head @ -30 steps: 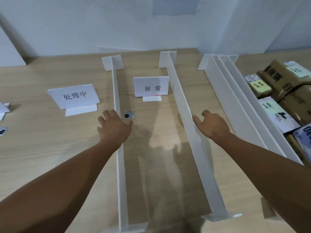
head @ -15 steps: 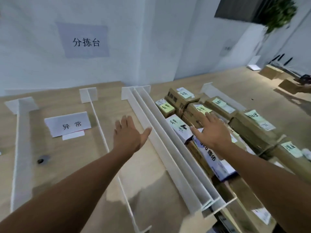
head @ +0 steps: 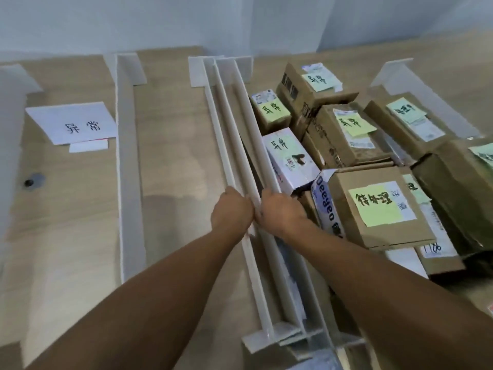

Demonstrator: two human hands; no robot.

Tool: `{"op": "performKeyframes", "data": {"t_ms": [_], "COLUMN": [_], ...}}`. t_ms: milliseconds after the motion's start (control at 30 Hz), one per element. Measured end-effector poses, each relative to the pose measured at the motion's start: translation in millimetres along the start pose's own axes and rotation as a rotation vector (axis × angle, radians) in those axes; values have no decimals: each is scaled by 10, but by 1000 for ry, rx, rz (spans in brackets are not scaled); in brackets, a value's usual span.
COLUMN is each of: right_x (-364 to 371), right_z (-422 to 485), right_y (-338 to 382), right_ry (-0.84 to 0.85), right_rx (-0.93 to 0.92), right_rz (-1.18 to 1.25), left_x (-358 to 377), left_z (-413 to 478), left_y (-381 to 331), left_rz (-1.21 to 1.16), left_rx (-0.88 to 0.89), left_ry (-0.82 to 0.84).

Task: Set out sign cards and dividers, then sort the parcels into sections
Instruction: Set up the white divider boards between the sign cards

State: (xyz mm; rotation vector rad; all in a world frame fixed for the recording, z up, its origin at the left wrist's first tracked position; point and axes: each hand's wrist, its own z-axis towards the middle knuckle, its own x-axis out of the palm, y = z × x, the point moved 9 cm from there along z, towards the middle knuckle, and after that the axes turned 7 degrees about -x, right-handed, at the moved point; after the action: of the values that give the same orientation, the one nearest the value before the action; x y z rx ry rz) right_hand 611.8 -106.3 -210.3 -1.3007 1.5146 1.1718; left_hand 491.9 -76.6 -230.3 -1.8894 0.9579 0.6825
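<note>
Both of our hands are closed on the spare dividers (head: 234, 124), the left hand (head: 230, 206) and right hand (head: 282, 212) almost touching at about mid-length, fingers curled over the top edges. We cannot tell which board in the bunch each hand has.

These dividers are three long white boards standing on edge, packed side by side, running near to far across the table (head: 173, 129). They sit right of centre, hard against the parcels (head: 373, 206) piled on their right. To their left a placed divider (head: 128, 169) stands alone, and left of that is a sign card (head: 72, 124).

We judge the boards to be light, thin and fairly stiff sheet, smooth enough to slide in the fingers. Being long, one is likely to bow or swing at the ends if carried from one point. Each has a flat cross-foot at either end, and those feet overlap where the boards are bunched, so pulling one out sideways may catch its neighbour.

A hold near the middle keeps it balanced. Spreading the hands apart along the top edge would give better control. Lifting straight up before moving left should free the feet and avoid nudging the parcels.
</note>
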Motion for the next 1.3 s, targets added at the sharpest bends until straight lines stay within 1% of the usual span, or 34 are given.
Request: {"op": "performKeyframes", "data": {"t_ms": [100,200,333,467,533,600,767,900,1000,1200,1300], "right_x": [58,77,-62,-284,-513,-850,-1584,-1986,-2130,-2124,-2141], "right_z": [76,97,64,-49,-91,-106,-48,-52,-76,-176,-258], "right_y": [23,52,45,44,27,83,631,1308,1984,3665,4517], "right_ry": [29,73,59,82,45,-41,-117,-229,-248,-227,-278], "right_rx": [24,43,36,6,11,38,7,-42,-104,-241,-292], "right_rz": [-97,-64,-65,-49,-22,67,155,198,200,227,195], "left_x": [107,85,-25,-321,-592,-1007,-2288,-3222,-3789,-4722,-5245], "left_z": [52,74,83,-24,-68,-127,-293,-544,-723,-1252,-1545], "left_y": [22,34,85,130,50,73,393,993,1614,3199,4114], "left_rz": [34,22,-16,35,144,210,40,-46,-52,-33,-31], "left_rx": [-50,-72,-77,-49,35,90,56,-10,-80,-169,-205], "left_ry": [-6,1,7,-28,-20,-57,-245,-388,-446,-533,-562]}}
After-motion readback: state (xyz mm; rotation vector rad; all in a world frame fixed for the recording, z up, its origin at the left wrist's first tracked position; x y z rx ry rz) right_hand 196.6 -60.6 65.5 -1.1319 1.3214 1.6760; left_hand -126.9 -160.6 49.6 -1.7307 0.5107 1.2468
